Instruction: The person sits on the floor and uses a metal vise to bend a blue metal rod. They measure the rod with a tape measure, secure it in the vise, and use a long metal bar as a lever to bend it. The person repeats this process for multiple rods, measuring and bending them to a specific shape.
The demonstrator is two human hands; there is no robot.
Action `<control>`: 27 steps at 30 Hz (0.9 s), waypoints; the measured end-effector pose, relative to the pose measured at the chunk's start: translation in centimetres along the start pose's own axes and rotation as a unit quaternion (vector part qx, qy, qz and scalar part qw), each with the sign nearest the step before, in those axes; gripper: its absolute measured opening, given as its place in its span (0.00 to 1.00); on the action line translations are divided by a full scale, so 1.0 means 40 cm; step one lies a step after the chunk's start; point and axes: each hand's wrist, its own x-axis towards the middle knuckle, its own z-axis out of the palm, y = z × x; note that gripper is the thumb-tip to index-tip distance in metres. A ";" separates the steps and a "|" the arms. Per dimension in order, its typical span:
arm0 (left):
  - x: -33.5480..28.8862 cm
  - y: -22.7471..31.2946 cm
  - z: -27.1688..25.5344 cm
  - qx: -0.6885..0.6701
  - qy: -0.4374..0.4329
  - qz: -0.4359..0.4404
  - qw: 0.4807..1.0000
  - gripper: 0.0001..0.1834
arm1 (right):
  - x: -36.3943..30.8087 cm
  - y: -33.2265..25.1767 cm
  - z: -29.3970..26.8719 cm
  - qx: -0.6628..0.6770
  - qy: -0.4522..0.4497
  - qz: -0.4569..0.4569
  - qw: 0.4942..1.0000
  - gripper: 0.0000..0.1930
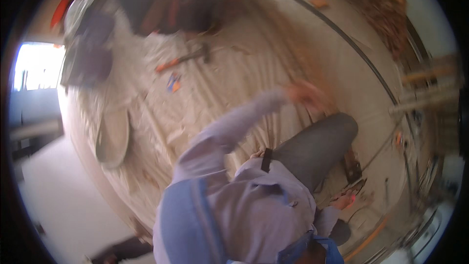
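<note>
My left arm reaches out over my bent grey-trousered leg (317, 146). At its end my left hand (307, 95) is blurred, with its fingers looking stretched out and no object visible in them. It hovers near a brown dusty strip of the pale sheet (220, 78) covering the floor. On my other side, low beside the leg, my right hand (344, 199) is closed around something too small and blurred to name. A bright pinkish-red spot shows at its fingers. Just beyond it lies a dark tool-like piece (352, 170).
A hammer (188, 58) with an orange handle and a small blue-and-orange item (173, 83) lie ahead. Another person (166, 0) in dark clothing is at the top. A long dark cable or pipe (342, 34) curves past a brown rubble-like pile (366, 5). Wooden slats (430, 78) stand right.
</note>
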 end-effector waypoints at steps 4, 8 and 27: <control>-0.577 0.023 -0.485 0.645 0.389 -0.244 0.611 0.33 | -0.012 0.024 -0.109 0.066 0.054 -0.001 0.996 0.14; -0.875 0.157 -0.671 0.753 0.356 -0.434 0.344 0.40 | -0.043 -0.063 -0.022 0.136 0.125 0.038 0.982 0.05; -0.446 0.205 -0.147 0.593 0.160 -0.483 0.625 0.29 | -0.176 -0.134 0.096 0.166 -0.016 -0.024 0.986 0.09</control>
